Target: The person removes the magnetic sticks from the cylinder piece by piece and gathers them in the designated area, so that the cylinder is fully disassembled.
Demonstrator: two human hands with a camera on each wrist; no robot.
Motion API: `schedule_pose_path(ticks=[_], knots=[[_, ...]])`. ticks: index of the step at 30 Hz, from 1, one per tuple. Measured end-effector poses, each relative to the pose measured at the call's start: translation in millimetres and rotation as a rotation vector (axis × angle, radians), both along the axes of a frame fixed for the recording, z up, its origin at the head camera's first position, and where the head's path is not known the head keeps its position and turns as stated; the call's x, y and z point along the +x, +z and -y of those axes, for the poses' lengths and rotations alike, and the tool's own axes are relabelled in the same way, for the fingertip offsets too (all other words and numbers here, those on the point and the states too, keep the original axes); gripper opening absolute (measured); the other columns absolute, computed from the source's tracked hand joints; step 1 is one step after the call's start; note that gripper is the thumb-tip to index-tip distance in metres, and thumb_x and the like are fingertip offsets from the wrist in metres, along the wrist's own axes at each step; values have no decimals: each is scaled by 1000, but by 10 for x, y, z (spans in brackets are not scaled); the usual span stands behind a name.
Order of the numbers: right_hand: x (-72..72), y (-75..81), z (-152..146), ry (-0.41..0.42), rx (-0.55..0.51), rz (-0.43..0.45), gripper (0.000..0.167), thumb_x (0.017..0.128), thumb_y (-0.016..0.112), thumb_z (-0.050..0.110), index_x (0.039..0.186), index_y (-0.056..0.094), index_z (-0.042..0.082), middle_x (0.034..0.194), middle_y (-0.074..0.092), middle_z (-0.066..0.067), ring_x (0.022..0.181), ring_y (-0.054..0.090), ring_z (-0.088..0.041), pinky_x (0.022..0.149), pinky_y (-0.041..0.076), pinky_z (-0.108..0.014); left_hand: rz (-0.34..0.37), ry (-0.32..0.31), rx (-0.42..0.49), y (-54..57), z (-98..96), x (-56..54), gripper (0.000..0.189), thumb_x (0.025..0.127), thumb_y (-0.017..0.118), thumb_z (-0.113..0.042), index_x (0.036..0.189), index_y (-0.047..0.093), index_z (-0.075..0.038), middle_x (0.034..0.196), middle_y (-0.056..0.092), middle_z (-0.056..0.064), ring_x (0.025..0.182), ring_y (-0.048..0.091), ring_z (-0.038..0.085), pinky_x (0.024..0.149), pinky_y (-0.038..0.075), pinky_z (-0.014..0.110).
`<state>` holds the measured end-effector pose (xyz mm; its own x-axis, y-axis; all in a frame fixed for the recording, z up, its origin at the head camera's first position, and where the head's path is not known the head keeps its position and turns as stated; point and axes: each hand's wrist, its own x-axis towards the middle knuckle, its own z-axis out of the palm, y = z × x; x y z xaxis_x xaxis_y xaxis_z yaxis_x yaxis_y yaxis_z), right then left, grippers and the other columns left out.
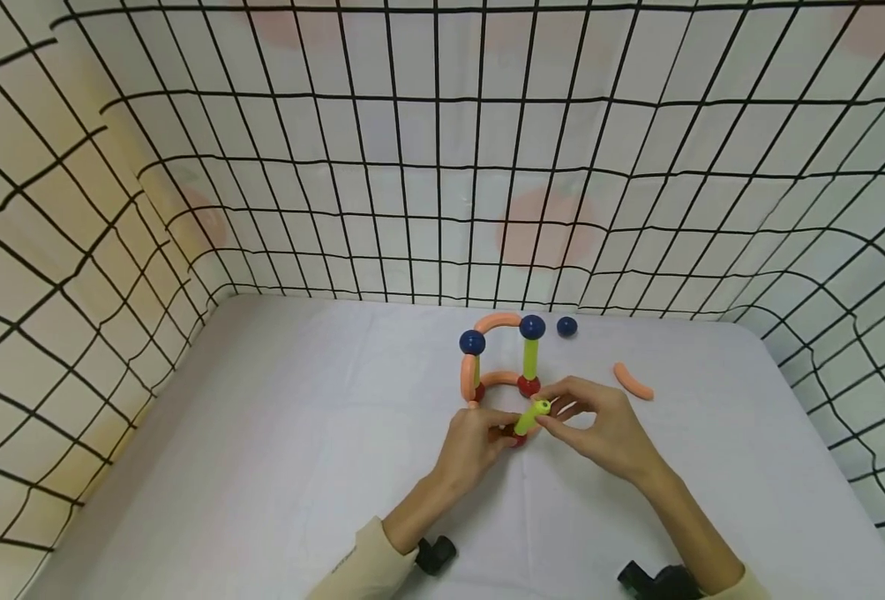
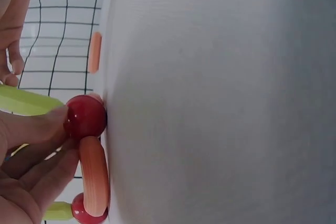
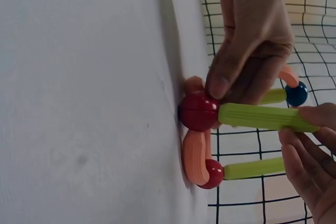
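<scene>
Head view: the right hand (image 1: pixel 600 427) pinches a green stick (image 1: pixel 527 420) near its upper end; the left hand (image 1: pixel 471 446) pinches the red ball (image 1: pixel 518 440) at its foot. Just beyond, the joined frame (image 1: pixel 530 360) stands on the white table (image 1: pixel 300 450), a loose blue ball (image 1: pixel 567 327) and orange curve (image 1: pixel 633 382) to its right.

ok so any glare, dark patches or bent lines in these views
Head view: lines on the black-gridded white backdrop curve near the sides, lens or cloth I can't tell; left wrist view: the white tablecloth darkens toward the right edge, small glints on the glossy red ball; right wrist view: glints there too, grooves on the lime-green rod visible.
</scene>
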<state>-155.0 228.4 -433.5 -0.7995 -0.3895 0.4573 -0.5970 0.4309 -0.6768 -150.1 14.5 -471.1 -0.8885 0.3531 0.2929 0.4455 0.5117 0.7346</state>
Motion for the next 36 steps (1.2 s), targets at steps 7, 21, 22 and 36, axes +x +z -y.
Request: schedule_pose_path(ticks=[7, 21, 22, 36], knots=[[6, 75, -143, 106, 80, 43, 33, 83, 82, -4, 111, 76, 14, 100, 75, 3, 83, 67, -6, 71, 62, -26, -14, -8, -96, -1, -19, -12, 27, 85, 82, 0, 112, 81, -5, 103, 82, 5, 98, 78, 15, 88, 60, 19], [71, 137, -72, 140, 323, 6, 32, 81, 84, -3, 109, 82, 11, 97, 76, 4, 81, 62, -1, 67, 58, -21, -92, -15, -207, 25, -49, -34, 20, 83, 85, -7, 104, 84, -9, 103, 82, 2, 100, 77, 14, 92, 60, 25], [77, 141, -60, 139, 331, 1, 31, 81, 84, -3, 109, 82, 10, 97, 76, 4, 81, 62, -2, 66, 57, -21, -93, -17, -208, 26, -49, -37, 20, 83, 85, -7, 103, 84, -9, 102, 82, 2, 100, 77, 14, 90, 61, 24], [93, 117, -3, 119, 385, -73, 25, 79, 86, -3, 102, 83, 6, 91, 74, 2, 77, 59, -2, 64, 58, -23, -110, 0, -211, 25, -79, -48, 17, 81, 87, -8, 97, 85, -7, 95, 82, 2, 92, 78, 12, 82, 61, 18]])
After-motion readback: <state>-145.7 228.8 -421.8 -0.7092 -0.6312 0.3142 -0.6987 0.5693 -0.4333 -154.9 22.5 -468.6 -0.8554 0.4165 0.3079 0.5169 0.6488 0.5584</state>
